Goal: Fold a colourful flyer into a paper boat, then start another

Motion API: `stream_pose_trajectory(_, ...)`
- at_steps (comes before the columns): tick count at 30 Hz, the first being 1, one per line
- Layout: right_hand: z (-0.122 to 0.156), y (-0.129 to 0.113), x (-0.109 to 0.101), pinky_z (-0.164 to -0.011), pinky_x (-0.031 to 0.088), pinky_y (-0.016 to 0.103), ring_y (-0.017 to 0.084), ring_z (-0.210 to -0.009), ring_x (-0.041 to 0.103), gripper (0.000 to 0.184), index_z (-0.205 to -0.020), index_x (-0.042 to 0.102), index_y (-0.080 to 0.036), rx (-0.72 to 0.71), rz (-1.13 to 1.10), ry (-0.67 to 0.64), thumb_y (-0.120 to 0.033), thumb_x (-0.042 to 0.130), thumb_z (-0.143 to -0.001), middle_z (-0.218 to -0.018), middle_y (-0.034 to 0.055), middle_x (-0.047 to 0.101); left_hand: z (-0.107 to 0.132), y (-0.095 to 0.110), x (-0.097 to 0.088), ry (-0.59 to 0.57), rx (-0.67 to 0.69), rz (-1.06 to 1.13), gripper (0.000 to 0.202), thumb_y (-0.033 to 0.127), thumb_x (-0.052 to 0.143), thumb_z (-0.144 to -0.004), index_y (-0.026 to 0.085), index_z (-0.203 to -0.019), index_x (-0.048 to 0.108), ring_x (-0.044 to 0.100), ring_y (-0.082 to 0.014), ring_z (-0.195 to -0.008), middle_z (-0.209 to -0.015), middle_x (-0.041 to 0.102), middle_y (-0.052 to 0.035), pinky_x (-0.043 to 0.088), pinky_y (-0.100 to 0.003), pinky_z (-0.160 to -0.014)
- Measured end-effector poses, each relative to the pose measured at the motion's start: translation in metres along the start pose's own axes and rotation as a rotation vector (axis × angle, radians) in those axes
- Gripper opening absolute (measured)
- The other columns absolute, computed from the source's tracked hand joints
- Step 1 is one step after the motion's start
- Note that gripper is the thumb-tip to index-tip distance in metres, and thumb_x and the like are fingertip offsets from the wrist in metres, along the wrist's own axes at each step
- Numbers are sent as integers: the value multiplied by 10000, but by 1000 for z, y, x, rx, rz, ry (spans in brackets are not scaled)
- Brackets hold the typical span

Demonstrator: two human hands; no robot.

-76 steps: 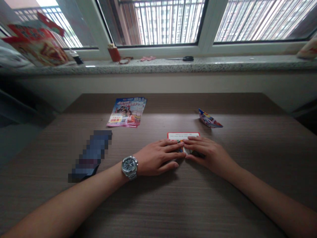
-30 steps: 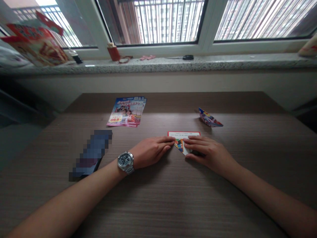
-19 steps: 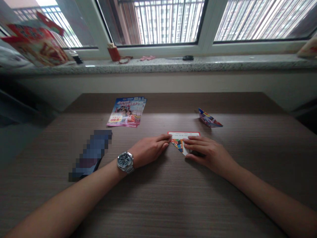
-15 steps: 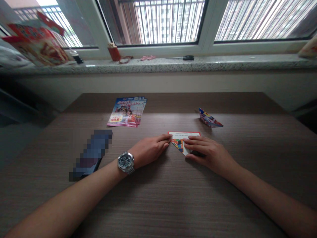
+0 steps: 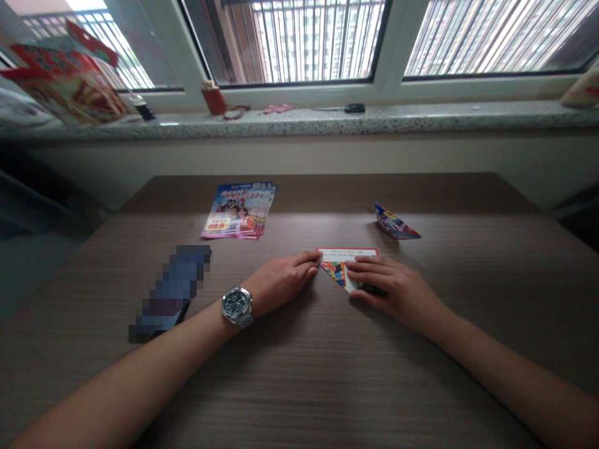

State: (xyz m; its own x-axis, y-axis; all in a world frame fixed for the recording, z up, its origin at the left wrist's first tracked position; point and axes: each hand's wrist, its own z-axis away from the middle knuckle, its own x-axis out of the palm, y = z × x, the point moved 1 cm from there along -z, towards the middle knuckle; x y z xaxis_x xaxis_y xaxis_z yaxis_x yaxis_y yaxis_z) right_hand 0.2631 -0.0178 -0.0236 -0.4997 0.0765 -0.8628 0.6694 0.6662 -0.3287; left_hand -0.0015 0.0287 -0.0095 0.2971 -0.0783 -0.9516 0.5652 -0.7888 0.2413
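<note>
A folded flyer (image 5: pixel 334 269) lies flat on the table, with a white strip edged in red along its far side and slanted folds coming to a point towards me. At its left corner, my left hand (image 5: pixel 292 274) has its fingers closed together on the paper; a metal watch (image 5: pixel 237 306) is on that wrist. My right hand (image 5: pixel 393 280) rests flat over the right part of the flyer, fingers stretched out, covering that side. Beyond my right hand stands a folded paper boat (image 5: pixel 395 223) in printed paper.
Several overlapping printed flyers (image 5: pixel 238 212) lie at the back left of the wooden table (image 5: pixel 299 386). A blurred-out dark phone-like object (image 5: pixel 173 290) lies beside my left forearm. On the stone windowsill (image 5: pixel 421 122) are a red container (image 5: pixel 214 100), black-handled scissors (image 5: pixel 354 108) and a red food bag (image 5: pixel 75 87).
Both hands keep almost the same place on the folded flyer. The whole view has shifted very slightly; nothing else visibly differs.
</note>
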Motion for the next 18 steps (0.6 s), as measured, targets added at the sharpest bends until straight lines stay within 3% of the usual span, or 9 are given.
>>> stream_pose_trajectory(12,0,2,2,-1041,524,490,277,-1204,646,269,-1163,707,-223,-28,19,23,-344,681,-923,-1251,72,726,0,1,-3,41,70,-91,353,257,374,-1060,119,-1291,603,630,-235,-1206,-1406,582,-127,548,-390,-1037)
stream_pose_trajectory(18,-1,2,1,-1053,509,495,277,-1215,635,293,-1201,680,-227,-63,18,8,-336,672,-929,-1266,80,716,0,4,-7,14,156,-85,470,371,455,-1039,179,-1468,452,454,-279,-1395,-1507,482,-131,435,-466,-1137)
